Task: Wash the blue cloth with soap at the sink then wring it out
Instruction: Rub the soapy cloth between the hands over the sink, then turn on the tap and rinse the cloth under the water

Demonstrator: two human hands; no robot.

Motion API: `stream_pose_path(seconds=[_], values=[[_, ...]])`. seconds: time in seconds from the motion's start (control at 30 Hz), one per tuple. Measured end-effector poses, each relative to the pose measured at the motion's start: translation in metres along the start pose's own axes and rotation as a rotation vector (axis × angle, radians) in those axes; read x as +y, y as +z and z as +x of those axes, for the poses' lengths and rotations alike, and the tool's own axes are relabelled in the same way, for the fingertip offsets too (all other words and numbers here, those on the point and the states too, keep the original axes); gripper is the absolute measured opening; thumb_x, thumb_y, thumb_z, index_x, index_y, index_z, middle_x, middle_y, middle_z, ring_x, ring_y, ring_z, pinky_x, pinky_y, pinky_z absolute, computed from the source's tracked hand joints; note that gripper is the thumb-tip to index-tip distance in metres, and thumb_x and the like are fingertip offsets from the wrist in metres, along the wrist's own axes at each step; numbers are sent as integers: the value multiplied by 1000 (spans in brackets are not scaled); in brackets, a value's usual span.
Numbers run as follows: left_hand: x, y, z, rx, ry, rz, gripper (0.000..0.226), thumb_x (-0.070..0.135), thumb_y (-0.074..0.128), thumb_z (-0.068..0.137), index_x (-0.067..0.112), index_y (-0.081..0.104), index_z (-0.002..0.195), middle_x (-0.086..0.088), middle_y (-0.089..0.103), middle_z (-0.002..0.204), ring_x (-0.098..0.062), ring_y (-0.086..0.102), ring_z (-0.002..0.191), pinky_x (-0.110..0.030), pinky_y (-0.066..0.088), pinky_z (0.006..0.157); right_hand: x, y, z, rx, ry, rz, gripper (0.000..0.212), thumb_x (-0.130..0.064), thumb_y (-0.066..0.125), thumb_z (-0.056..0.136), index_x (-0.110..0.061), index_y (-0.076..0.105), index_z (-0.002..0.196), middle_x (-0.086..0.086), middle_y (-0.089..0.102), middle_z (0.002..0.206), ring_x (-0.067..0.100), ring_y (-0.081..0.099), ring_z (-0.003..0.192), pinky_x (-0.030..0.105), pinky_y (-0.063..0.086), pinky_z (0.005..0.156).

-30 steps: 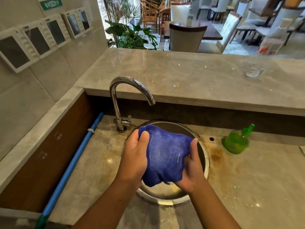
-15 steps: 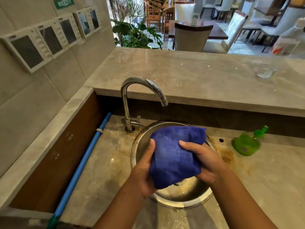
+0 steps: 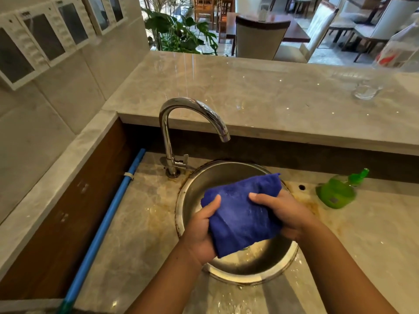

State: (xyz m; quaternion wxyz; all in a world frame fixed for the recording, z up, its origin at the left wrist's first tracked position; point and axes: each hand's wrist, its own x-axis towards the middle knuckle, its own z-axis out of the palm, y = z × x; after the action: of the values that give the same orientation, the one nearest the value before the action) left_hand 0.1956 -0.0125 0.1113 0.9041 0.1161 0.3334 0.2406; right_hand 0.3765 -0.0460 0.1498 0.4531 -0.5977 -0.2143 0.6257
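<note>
While the blue cloth [image 3: 242,214] is held bunched over the middle of the round steel sink [image 3: 226,175], the left hand [image 3: 201,232] grips its lower left edge, thumb curled onto the top face. The right hand [image 3: 283,211] grips its right side, thumb laid across the fabric. The cloth spans both grips. The faucet [image 3: 172,132] stands at the sink's rear left rim, and a green soap bottle [image 3: 337,191] sits toward the countertop's [image 3: 136,234] rear right edge.

Bunched blue cloth [image 3: 242,214] held above round steel sink [image 3: 217,175].
</note>
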Motion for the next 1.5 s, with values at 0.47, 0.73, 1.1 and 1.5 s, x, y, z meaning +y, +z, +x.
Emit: stream_pose_path(seconds=[0.47, 0.73, 1.1, 1.5], values=[[22, -46, -9, 184, 117, -151, 47, 33, 56, 91, 3, 64, 126, -21, 70, 125, -36, 74, 101, -46, 54, 87, 5, 13, 128, 119, 40, -133, 21, -21, 55, 100, -10, 65, 115, 15, 72, 112, 27, 72, 99, 39, 59, 81], [35, -75, -26, 237, 169, -244, 45, 32, 56, 88, 0, 76, 112, -23, 70, 125, -39, 68, 113, -51, 43, 104, 1, 85, 199, -87, 220, 187, 60, -46, 57, 97, -7, 44, 140, 22, 56, 133, 36, 65, 112, 47, 55, 96], [44, -100, -49, 288, 154, -323, 45, 32, 54, 94, 0, 64, 125, -25, 69, 125, -43, 58, 124, -57, 33, 116, 6, 123, 232, -131, 342, 288, 61, -45, 66, 91, -7, 44, 133, 30, 65, 119, 39, 73, 99, 44, 63, 81], [48, -112, -59, 321, 141, -317, 47, 34, 53, 95, 1, 64, 127, -25, 68, 127, -44, 64, 118, -56, 41, 106, 16, 128, 226, -113, 241, 445, 20, -17, 63, 96, -5, 60, 111, 26, 68, 114, 36, 68, 111, 42, 59, 85]])
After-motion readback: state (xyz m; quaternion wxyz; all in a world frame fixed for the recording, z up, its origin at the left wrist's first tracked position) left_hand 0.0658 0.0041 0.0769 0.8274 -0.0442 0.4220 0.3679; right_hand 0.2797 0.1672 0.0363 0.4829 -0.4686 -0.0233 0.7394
